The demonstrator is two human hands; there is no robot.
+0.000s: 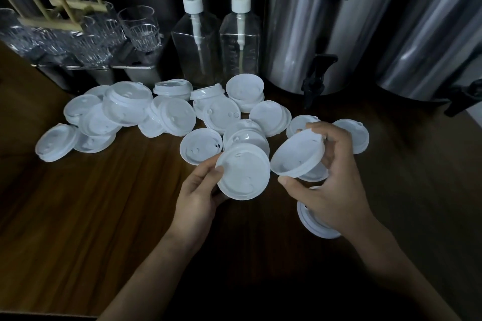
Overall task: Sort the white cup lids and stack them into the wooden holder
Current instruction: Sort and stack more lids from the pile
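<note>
Several white cup lids lie scattered and overlapping across the back of the dark wooden counter. My left hand grips one white lid by its left rim, its top side facing me. My right hand holds a second white lid, tilted with its hollow side up, between fingers and thumb. The two held lids sit side by side, almost touching. Another lid lies on the counter under my right wrist. A wooden holder with thin upright rods stands at the back left.
Clear glasses on metal trays stand at the back left. Two clear pump bottles stand behind the lids. Two large steel dispensers with black taps fill the back right.
</note>
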